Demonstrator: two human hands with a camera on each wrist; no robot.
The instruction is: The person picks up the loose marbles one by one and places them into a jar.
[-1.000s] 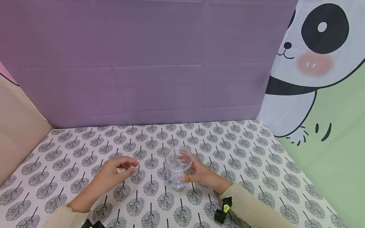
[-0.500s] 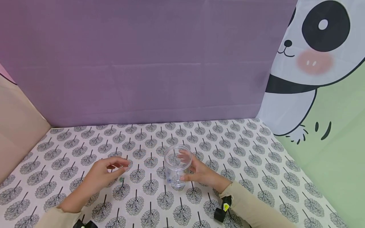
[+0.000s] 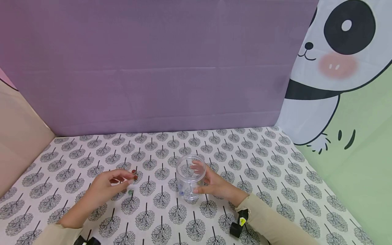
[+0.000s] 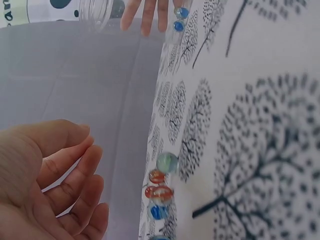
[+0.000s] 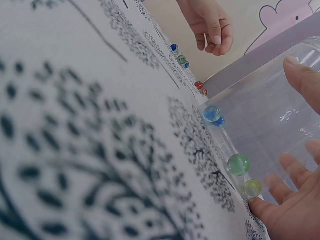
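Note:
A clear plastic jar stands upright on the patterned cloth, with several blue, green and yellowish marbles at its bottom. My right hand holds the jar from its right side, thumb in front and fingers round behind. To the left, my left hand hovers over the cloth, fingers loosely bent, thumb tip close to the index finger; no object shows between them. By its fingertips lie red marbles and a green marble. The left wrist view shows blue marbles there too, mostly hidden from the head view.
A white cloth with tree prints covers the table. A purple curtain hangs along the back edge. Right of the table is a green wall hanging with a panda; a beige one is at left.
My left hand has moved left, away from the jar, uncovering the green marble and then the red ones. My right hand and the jar have stayed in place.

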